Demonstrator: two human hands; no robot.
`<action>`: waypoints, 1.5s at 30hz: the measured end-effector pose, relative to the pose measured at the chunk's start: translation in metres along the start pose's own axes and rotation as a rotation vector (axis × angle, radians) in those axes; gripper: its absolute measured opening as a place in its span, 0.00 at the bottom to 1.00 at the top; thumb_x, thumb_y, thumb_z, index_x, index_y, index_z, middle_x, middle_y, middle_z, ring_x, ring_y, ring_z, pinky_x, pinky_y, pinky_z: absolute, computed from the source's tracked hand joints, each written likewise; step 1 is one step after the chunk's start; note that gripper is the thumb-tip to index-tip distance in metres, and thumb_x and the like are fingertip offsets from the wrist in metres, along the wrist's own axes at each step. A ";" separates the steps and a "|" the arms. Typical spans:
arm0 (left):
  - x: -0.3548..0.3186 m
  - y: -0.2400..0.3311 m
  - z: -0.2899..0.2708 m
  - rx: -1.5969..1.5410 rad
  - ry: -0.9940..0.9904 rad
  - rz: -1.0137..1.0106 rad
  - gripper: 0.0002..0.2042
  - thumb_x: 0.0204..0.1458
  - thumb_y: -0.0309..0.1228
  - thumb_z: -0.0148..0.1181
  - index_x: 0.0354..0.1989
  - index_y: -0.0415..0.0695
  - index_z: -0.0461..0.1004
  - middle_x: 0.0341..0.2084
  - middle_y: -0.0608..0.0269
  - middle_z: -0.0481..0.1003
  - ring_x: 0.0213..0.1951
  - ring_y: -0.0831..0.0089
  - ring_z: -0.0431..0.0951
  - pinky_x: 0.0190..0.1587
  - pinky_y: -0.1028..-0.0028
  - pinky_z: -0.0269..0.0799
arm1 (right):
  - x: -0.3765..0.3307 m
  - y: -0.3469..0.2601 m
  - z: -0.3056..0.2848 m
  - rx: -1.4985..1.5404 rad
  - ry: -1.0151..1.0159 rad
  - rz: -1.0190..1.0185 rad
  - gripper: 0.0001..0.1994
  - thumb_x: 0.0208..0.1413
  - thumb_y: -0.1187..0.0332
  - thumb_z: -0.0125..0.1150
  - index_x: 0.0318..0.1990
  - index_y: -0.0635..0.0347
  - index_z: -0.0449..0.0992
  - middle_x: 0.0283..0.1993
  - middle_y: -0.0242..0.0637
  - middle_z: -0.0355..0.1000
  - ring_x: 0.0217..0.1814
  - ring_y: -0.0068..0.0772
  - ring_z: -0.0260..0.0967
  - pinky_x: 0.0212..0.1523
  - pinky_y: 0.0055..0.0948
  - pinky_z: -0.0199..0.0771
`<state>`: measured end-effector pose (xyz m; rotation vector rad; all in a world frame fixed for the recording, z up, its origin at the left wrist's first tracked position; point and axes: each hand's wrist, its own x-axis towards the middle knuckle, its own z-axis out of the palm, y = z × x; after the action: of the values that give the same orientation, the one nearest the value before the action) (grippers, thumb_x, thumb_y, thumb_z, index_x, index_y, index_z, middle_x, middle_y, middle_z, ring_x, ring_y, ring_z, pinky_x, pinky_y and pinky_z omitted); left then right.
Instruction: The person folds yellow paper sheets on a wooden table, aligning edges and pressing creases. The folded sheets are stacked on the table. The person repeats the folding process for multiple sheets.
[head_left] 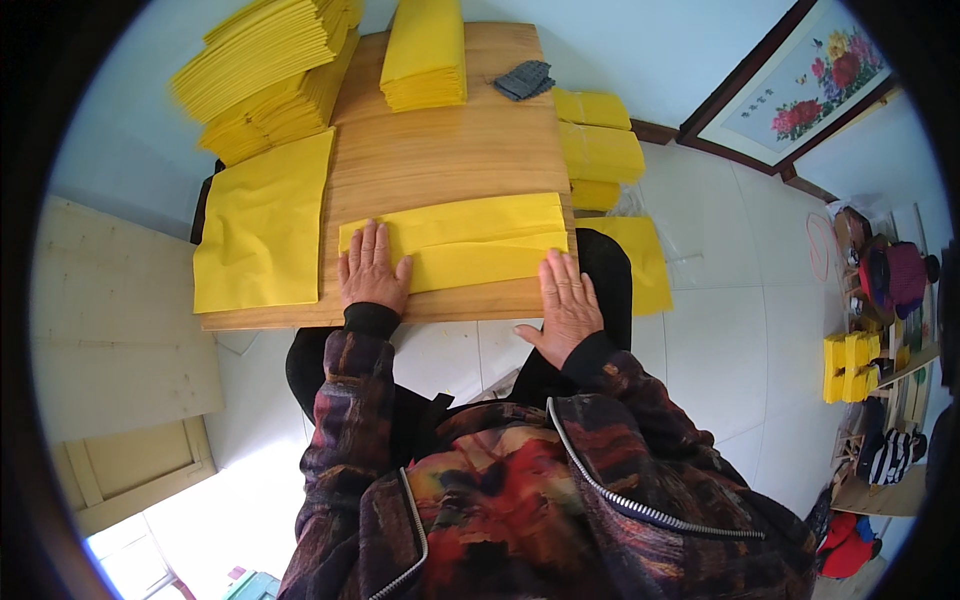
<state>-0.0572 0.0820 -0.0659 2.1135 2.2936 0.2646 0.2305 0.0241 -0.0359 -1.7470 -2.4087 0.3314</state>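
Yellow sheeting, folded into a long strip (470, 220), lies on the wooden table (450, 145) right in front of the seated person. From where I stand, its long axis runs left to right, nearly in line with the table's near edge, the right end slanting slightly away. Each hand has one end: the left hand (373, 268) rests on the near left corner, the right hand (567, 305) has its fingertips at the near right corner, its palm back by the table's rim. Both are spread flat, fingers out, pressing or resting without gripping anything. A seam of overlapping layers runs lengthwise between them.

Room is tight to the right, where the strip almost meets the table's side edge, and only a narrow band of wood shows on the near side. To the left, a flat yellow sheet (263, 230) lies just beside it. Beyond, bare wood stretches to a folded yellow stack (425, 60) and a grey cloth (524, 80).
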 end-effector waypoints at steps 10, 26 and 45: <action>-0.002 0.001 0.000 -0.051 0.065 0.024 0.31 0.55 0.51 0.46 0.65 0.48 0.56 0.67 0.64 0.52 0.68 0.64 0.49 0.67 0.57 0.40 | 0.034 -0.025 -0.005 0.000 0.157 -0.176 0.40 0.52 0.49 0.59 0.65 0.66 0.51 0.72 0.46 0.42 0.74 0.46 0.36 0.69 0.51 0.38; -0.010 0.075 -0.003 -0.202 -0.018 0.188 0.29 0.52 0.42 0.50 0.62 0.45 0.60 0.66 0.59 0.54 0.67 0.63 0.51 0.67 0.56 0.43 | 0.107 -0.003 0.010 -0.166 0.089 -0.094 0.36 0.55 0.49 0.53 0.67 0.57 0.51 0.73 0.36 0.44 0.75 0.40 0.37 0.69 0.49 0.36; 0.007 0.065 -0.012 -0.042 -0.074 0.213 0.30 0.56 0.46 0.47 0.65 0.47 0.55 0.67 0.64 0.52 0.68 0.67 0.50 0.67 0.59 0.42 | 0.107 -0.008 0.006 -0.102 0.040 -0.045 0.38 0.55 0.47 0.52 0.68 0.55 0.49 0.73 0.35 0.41 0.75 0.38 0.34 0.70 0.47 0.32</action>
<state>0.0045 0.0927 -0.0451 2.3064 2.0068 0.2298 0.1887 0.1226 -0.0412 -1.7201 -2.4730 0.1694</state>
